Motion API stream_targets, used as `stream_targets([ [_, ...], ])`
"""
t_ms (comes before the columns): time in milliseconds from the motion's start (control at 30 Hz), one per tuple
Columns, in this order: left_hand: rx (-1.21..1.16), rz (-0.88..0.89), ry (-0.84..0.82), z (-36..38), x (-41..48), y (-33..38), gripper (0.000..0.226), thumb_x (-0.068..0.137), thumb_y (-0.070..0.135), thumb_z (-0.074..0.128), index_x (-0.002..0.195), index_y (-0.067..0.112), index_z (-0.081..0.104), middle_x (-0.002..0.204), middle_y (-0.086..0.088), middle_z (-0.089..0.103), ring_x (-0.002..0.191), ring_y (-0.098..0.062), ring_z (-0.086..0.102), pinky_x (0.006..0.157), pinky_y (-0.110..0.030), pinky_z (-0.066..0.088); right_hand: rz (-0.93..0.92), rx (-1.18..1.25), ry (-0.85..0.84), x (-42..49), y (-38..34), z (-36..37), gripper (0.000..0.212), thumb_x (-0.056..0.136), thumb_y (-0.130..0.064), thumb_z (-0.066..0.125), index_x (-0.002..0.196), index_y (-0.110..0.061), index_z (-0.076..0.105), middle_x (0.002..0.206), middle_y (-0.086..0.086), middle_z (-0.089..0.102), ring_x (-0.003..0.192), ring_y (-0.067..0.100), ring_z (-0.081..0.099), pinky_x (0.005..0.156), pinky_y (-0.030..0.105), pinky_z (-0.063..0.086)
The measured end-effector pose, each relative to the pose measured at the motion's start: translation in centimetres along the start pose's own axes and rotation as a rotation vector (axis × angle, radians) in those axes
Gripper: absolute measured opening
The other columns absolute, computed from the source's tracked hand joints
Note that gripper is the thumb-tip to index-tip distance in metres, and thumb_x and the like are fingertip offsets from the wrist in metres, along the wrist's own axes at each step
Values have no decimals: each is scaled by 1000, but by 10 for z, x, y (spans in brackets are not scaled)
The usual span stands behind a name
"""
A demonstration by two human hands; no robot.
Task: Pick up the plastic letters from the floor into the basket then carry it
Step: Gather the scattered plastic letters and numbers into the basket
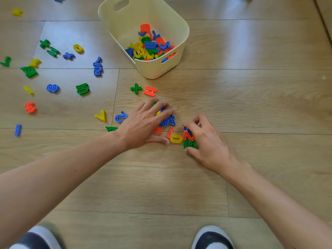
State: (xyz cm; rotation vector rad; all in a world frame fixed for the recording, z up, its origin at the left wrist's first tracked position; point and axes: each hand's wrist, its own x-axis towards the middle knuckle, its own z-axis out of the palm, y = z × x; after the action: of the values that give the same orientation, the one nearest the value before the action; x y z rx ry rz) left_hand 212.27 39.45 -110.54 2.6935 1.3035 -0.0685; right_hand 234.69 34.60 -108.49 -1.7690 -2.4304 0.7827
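Head view, one frame.

Left hand (143,123): centre of frame, palm down, fingers splayed and nearly straight, pressing on a heap of blue, yellow and green plastic letters (168,121) on the wooden floor (233,97). It grips nothing.

Right hand (208,141): just right of centre, fingers curled. Index above and thumb below close round a cluster of red, blue and green plastic letters (188,139). Whether the cluster has left the floor, I cannot tell.

A yellow plastic O (176,138) lies between the two hands, untouched.

Key relation: the cream plastic basket with cut-out handles (156,71) stands above both hands in the frame, near them. Its long axis runs upper left to lower right, and its slotted short end faces the hands. It is already partly filled with letters. The left fingertips are nearer that end; the right hand sits lower and to the right.

Judgement: the next move is a short lift up-frame over the near rim, and the right hand's load goes diagonally up-left.

A green plastic plus sign (136,88) and an orange plastic letter (150,91) lie between hands and basket. Many scattered plastic letters (82,88) lie well apart at the left of the frame, so the gathering looks roughly half done and the carry is not yet due.
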Motion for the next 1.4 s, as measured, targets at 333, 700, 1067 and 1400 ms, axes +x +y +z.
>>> stream_targets([
  [333, 21, -14, 72, 4, 8, -2, 97, 68, 91, 43, 138, 24, 47, 141, -6, 43, 131, -27, 37, 105, -42, 35, 13, 81, 38, 15, -14, 4, 61, 80, -28, 77, 134, -19, 50, 117, 2, 37, 100, 23, 53, 83, 34, 49],
  [700, -109, 61, 146, 13, 4, 2, 71, 81, 70, 52, 117, 9, 53, 103, -6, 54, 84, -20, 57, 68, -34, 49, 21, 86, 41, 32, -18, 3, 50, 79, -18, 77, 125, -17, 56, 119, 4, 39, 98, 26, 57, 83, 40, 52],
  [1067, -20, 130, 184, 15, 3, 4, 42, 102, 45, 36, 112, 9, 57, 91, -3, 56, 73, -20, 61, 52, -38, 51, 0, 78, 57, 33, -14, 4, 54, 80, -15, 73, 130, -19, 53, 121, 5, 42, 103, 26, 55, 86, 39, 52],
  [1400, -58, 155, 172, 12, 5, 10, 50, 98, 48, 36, 118, 8, 58, 92, -5, 59, 78, -23, 64, 51, -39, 54, 35, 180, 122, 35, -9, 9, 38, 78, -15, 72, 115, -23, 67, 112, 2, 47, 99, 20, 55, 85, 32, 50],
])
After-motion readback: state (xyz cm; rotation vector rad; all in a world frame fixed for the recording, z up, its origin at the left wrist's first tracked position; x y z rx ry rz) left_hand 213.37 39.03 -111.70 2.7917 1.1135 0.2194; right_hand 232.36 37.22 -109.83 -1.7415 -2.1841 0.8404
